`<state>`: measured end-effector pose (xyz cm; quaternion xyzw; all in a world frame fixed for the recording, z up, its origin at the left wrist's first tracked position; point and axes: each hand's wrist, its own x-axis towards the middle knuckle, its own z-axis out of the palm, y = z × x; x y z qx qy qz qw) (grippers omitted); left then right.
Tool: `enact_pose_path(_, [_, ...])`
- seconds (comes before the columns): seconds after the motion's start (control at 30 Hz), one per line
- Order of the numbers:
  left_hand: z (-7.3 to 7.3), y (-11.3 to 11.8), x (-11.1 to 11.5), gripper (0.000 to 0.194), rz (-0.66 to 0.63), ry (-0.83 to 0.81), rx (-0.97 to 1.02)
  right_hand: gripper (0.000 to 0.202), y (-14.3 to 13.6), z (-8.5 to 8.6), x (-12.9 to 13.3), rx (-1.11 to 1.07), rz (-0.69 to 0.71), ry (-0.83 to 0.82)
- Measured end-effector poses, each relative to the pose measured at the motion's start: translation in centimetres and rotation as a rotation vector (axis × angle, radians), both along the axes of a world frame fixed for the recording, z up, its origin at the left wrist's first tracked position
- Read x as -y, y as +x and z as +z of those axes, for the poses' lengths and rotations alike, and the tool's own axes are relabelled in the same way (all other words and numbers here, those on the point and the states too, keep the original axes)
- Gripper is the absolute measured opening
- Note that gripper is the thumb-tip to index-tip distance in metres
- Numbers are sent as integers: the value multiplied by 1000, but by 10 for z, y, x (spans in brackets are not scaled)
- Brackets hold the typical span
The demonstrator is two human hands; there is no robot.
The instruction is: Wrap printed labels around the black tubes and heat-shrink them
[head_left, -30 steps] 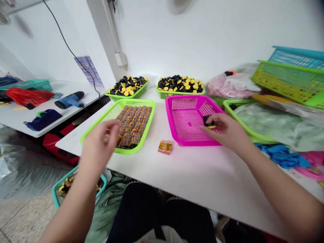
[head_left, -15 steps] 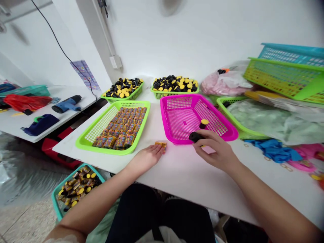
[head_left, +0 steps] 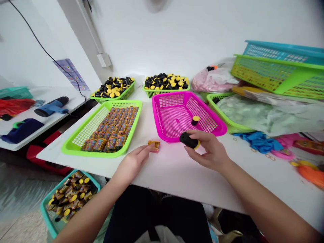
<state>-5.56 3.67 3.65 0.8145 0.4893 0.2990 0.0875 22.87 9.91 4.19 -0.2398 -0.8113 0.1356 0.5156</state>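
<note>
My right hand [head_left: 209, 150] grips a black canister [head_left: 188, 140] with a yellow end, tilted above the table just in front of the magenta basket [head_left: 164, 135]. Thumb and fingers close around its side. On the white tabletop, my left hand [head_left: 135, 162] has its fingertips drawn together on a small orange printed sleeve [head_left: 155, 146], which looks flat. Inside the magenta basket stands one black canister with a yellow cap [head_left: 195, 120]. To the left, a lime green basket [head_left: 68, 146] holds rows of canisters wrapped in printed sleeves [head_left: 111, 130].
Two green baskets of black and yellow canisters [head_left: 113, 88] [head_left: 167, 82] stand along the wall. A teal basket of mixed canisters [head_left: 72, 194] sits low at left. Stacked baskets [head_left: 273, 72] and plastic bags [head_left: 260, 109] crowd the right. A heat gun [head_left: 52, 106] and tape dispenser [head_left: 22, 130] lie on another table.
My right hand has lifted the black canister away from the magenta basket's rim, toward me. My left fingers have drawn back, uncovering more of the printed sleeve. The view has shifted right.
</note>
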Motion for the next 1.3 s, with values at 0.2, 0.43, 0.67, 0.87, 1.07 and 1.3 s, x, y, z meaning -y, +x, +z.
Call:
enact_pose_path(0.2, [10,38,5,15,11,-380,659,46,-16,16,20,-130,177,-234])
enact_pose_path(0.43, [4,48,10,49,-43,-511,628,30,-16,17,21,-271,370,-549])
enact_pose_path(0.67, [5,43,11,41,-70,-299,473,20,-17,24,21,-329,511,-760])
enact_pose_path(0.87, [6,45,13,33,-116,-184,452,24,-18,21,21,-244,495,-775])
enact_pose_path(1.07, [4,52,13,32,-88,-194,594,35,-21,10,19,-137,447,-606])
enact_pose_path(1.3, [-3,57,12,68,-144,-348,802,36,-27,11,29,-28,204,-397])
